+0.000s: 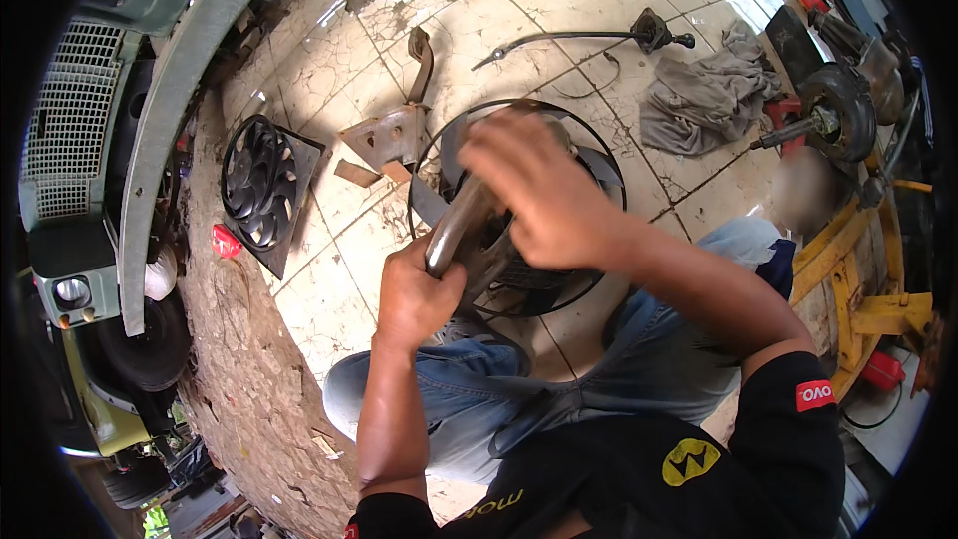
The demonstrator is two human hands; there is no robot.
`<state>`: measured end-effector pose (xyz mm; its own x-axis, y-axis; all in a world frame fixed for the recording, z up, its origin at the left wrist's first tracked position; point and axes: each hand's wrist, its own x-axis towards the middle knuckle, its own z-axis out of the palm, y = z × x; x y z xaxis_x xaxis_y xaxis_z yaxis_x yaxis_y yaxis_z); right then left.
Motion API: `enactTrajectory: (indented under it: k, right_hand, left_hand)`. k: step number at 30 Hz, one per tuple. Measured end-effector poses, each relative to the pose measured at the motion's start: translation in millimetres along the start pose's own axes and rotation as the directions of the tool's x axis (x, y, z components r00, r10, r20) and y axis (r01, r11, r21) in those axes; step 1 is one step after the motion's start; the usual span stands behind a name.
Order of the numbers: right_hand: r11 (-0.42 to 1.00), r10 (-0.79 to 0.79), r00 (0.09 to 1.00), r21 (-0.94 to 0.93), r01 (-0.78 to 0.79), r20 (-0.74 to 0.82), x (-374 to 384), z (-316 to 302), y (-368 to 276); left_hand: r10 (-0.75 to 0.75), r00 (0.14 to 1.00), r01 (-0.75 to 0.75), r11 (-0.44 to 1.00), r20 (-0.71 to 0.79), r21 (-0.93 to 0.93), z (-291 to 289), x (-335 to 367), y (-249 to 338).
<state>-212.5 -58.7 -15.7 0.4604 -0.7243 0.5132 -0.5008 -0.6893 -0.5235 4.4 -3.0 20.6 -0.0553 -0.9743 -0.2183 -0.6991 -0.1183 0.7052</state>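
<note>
My left hand [417, 289] is closed round the lower end of a thick, curved, dull metal piece [454, 232], its thumb lying across it. I cannot make out what kind of part it is. Over its upper end is my right hand [534, 185], smeared by motion, so its grip cannot be read. Beneath both hands lies a large radiator fan with a black outer ring [621, 202] and grey blades. My hands and the metal piece hide most of its middle.
A smaller black fan [261, 180] lies left on the tiles. Beyond are a rusty pedal bracket [394, 130], a black lever with cable [589, 36] and a grey rag [704, 90]. Right stand a yellow metal frame [848, 289] and a wheel-like part [838, 115]. A vehicle front [70, 120] is left.
</note>
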Motion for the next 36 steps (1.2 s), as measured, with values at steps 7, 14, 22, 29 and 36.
enactTrajectory:
  k: [7, 14, 22, 29, 36]
  right_hand:
    - [0.814, 0.474, 0.874, 0.327, -0.48, 0.102, -6.8, 8.8, 50.6]
    - [0.998, -0.022, 1.0, -0.057, 0.023, 0.019, -3.9, 4.1, 20.6]
    - [0.997, -0.056, 0.997, -0.041, 0.058, 0.047, -0.7, 0.1, 0.9]
    - [0.997, 0.07, 0.998, -0.021, -0.07, -0.006, -0.8, 5.4, -1.1]
    - [0.989, 0.147, 0.988, -0.032, -0.145, 0.056, 7.1, -1.6, 16.6]
  left_hand:
    - [-0.022, 0.999, 0.022, 0.999, -0.025, 0.026, 1.5, -2.2, 6.0]
    - [-0.031, 0.999, 0.031, 0.999, -0.024, 0.015, 2.5, -3.3, -2.1]
    - [-0.02, 0.999, 0.02, 1.0, -0.026, 0.005, 2.0, -2.2, -0.5]
    - [-0.04, 0.999, 0.041, 0.999, -0.013, 0.016, 0.4, -1.9, 4.0]
    - [-0.093, 0.996, 0.093, 0.995, 0.013, 0.026, -1.7, -2.5, 9.6]
